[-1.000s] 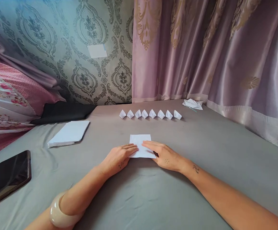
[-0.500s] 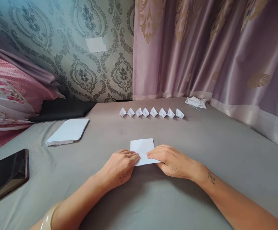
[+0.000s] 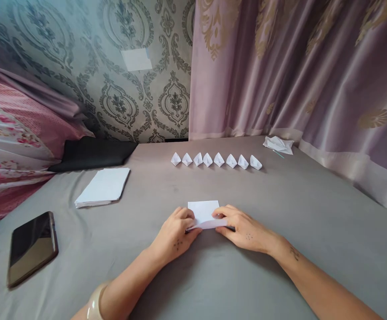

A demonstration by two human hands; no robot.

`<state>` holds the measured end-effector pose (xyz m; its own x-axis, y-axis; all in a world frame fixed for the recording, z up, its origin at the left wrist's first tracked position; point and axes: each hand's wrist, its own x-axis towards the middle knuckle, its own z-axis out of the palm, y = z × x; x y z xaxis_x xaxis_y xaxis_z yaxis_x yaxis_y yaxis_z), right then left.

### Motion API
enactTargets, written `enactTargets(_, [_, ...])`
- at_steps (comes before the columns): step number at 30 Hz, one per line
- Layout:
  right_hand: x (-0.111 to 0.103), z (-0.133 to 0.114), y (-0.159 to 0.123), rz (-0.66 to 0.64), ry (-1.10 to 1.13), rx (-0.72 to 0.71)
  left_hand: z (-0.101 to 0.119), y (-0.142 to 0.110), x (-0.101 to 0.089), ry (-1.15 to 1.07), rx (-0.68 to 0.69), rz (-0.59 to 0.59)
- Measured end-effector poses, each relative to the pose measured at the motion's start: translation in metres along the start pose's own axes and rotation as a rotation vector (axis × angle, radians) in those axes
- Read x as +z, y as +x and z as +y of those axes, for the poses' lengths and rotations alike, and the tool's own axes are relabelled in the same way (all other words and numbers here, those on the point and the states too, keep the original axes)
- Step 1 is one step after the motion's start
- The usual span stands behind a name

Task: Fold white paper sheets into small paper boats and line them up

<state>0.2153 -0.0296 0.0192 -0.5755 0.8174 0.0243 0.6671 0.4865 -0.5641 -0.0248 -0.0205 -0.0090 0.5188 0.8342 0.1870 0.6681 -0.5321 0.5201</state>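
Observation:
A small white sheet of paper [image 3: 204, 210] lies on the grey cloth in front of me, its near edge lifted and curling up. My left hand [image 3: 180, 226] pinches the near left corner, thumb below and fingers above. At the near right corner, my right hand [image 3: 238, 226] grips the same sheet between thumb and fingers. Beyond the sheet stands a row of several small folded paper boats [image 3: 218, 160]. The undersides of the lifted edge and some fingertips are hidden.
To the left sit a stack of white paper [image 3: 104, 186] and a dark tablet or phone [image 3: 32, 249]. A black cloth [image 3: 93, 153] lies behind the stack. Crumpled or folded white paper [image 3: 278, 145] rests at the far right by the purple curtain [image 3: 246, 71].
Both hands have gone from pressing the sheet flat to pinching its near edge, which now rises and bends. The view has shifted slightly left.

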Motion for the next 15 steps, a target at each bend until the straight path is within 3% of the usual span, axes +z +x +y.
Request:
enactTargets(6, [0.014,0.001,-0.004,0.164,0.054,0.141,0.000,0.008,-0.004,-0.126,-0.215,-0.009])
enactTargets(15, [0.032,0.002,0.013,0.361,0.036,0.358,0.007,0.017,0.004,0.118,-0.351,-0.020])
